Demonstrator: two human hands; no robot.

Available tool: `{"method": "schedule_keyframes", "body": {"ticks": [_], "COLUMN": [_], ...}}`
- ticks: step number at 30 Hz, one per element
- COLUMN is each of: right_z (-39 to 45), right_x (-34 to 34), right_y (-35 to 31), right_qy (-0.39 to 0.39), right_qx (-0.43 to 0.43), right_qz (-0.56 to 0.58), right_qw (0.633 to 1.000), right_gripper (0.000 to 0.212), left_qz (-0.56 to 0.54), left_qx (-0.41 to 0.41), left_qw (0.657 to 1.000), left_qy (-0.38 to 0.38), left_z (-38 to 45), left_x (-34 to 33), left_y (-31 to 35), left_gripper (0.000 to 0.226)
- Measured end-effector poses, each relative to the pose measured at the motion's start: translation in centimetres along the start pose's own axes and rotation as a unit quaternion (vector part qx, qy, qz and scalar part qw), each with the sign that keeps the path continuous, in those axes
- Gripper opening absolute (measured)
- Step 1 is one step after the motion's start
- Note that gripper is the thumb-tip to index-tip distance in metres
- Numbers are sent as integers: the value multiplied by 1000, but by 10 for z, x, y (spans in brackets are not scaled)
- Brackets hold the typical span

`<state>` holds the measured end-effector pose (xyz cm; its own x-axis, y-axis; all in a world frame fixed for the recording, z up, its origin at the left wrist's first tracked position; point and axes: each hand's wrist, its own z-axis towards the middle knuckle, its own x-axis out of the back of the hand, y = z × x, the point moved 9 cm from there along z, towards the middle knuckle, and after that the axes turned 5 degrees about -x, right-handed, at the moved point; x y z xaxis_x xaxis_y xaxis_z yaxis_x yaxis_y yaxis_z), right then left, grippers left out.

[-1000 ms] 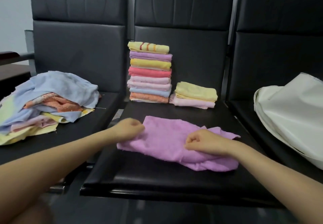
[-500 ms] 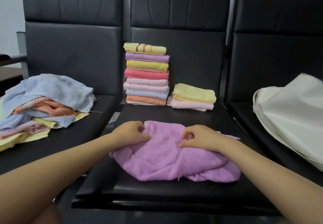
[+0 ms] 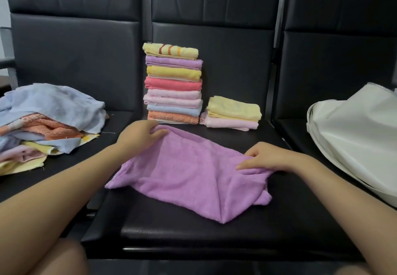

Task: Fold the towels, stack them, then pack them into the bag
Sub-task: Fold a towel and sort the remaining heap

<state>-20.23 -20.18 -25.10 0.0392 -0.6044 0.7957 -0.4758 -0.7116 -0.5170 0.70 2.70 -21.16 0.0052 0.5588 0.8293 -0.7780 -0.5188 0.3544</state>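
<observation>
Left hand (image 3: 141, 134) and right hand (image 3: 269, 156) each pinch a far corner of the purple towel (image 3: 189, 173) on the middle seat (image 3: 193, 236), spreading it flat for folding; stacks (image 3: 174, 83) wait behind.

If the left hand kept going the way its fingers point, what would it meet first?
Probably the tall stack: the left hand, gripping the purple towel, points toward its base. Depth is unclear.

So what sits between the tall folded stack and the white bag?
In the head view, a short stack of two folded towels, yellow on pink, lies between the tall stack and the white bag, then bare black seat.
</observation>
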Motion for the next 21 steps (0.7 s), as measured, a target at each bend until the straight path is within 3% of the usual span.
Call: {"method": "schedule_keyframes", "body": {"ticks": [4,7,15,18,20,21], "right_z": [0,1,6,16,23,28], "right_x": [22,35,48,54,59,63], "right_y": [6,22,22,28,35,39], "right_qy": [113,172,157,173,206,231], "right_qx": [9,-27,-52,-63,-89,-104], "right_qz": [154,330,562,593,587,577], "right_qw": [982,928,811,784,778,777], "right_gripper": [30,24,15,17,13,14], "left_qz": [39,53,44,-65,-213,-299], "left_qx": [-10,-6,-32,59,157,201], "left_qw": [999,997,998,995,961,927], "left_qy": [30,47,20,38,76,100], "left_z": [0,0,11,16,25,31], "left_x": [6,8,5,6,3,-1], "left_y": [0,1,6,-8,-21,-27], "left_gripper": [41,44,34,34,29,25]}}
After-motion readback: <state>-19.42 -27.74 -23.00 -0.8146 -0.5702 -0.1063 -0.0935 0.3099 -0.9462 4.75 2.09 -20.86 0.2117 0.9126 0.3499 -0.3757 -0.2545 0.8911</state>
